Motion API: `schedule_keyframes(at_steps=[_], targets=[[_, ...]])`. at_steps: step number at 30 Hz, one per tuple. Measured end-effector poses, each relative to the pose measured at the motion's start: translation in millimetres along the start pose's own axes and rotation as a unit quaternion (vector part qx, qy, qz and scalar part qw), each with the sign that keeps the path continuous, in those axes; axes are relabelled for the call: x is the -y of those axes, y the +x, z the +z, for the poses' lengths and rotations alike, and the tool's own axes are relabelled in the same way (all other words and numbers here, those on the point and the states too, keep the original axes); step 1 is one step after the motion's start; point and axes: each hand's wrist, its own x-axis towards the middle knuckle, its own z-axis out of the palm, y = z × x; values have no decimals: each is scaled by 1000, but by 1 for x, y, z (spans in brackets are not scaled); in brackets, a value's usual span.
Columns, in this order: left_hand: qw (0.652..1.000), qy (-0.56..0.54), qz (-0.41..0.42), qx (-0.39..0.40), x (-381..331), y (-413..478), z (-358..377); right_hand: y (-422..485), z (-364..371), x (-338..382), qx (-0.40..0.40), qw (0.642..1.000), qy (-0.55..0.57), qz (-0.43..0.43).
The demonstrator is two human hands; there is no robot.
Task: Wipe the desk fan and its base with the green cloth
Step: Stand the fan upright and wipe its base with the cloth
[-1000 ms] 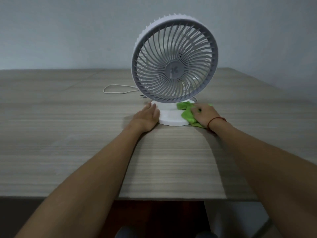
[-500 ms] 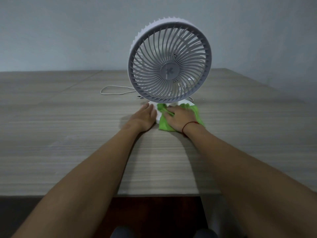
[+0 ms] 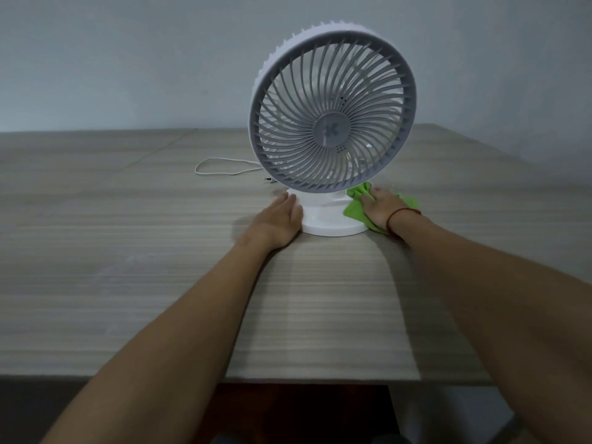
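desk fan (image 3: 333, 110) upright on wooden table (image 3: 128, 267), grey grille facing camera, white housing behind. round white base (image 3: 326, 219) flat on tabletop, right of centre.

left hand (image 3: 275, 222) palm down on table, fingers extended and together, fingertips and inner edge touching left rim of base. grasping nothing.

right hand (image 3: 381, 209) flat, palm down, fingers spread loosely, pressing green cloth (image 3: 355, 208) against right side of base. cloth crumpled under palm, not pinched; edges showing left of fingers, beyond knuckles and below wrist, partly on base and partly on table. red string (image 3: 402, 214) around right wrist.

white cord (image 3: 224, 166) looped on table behind and left of fan, plug end (image 3: 268, 180) lying near rear-left of base. both forearms bare, reaching from near edge of table. grey wall (image 3: 128, 59) behind.
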Motion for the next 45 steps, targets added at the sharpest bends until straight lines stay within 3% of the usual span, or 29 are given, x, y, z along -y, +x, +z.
schedule_keyframes(at_steps=[11, 20, 27, 32, 37, 41, 45], targets=[[1000, 17, -9, 2, -2, 0, 2, -32, 11, 34, 4, 996, -74, -47], [998, -48, -20, -24, -2, -6, -2, -69, 30, 34, -59, 977, -11, -206], [1000, -20, -15, -1, -4, -2, -1, -39, 9, 9, -38, 994, -47, -94], [999, -29, -18, 11, -3, 2, -1, -31, 12, 30, -26, 994, -99, -32], [999, -46, -10, 12, 1, 4, -4, -52, 30, 63, -42, 988, -72, -128], [999, -46, -5, 16, 7, 7, -5, -63, 27, 47, -18, 976, -12, -215], [999, -32, -11, 14, 8, 8, -3, -56, 15, 9, -37, 975, 39, -217]])
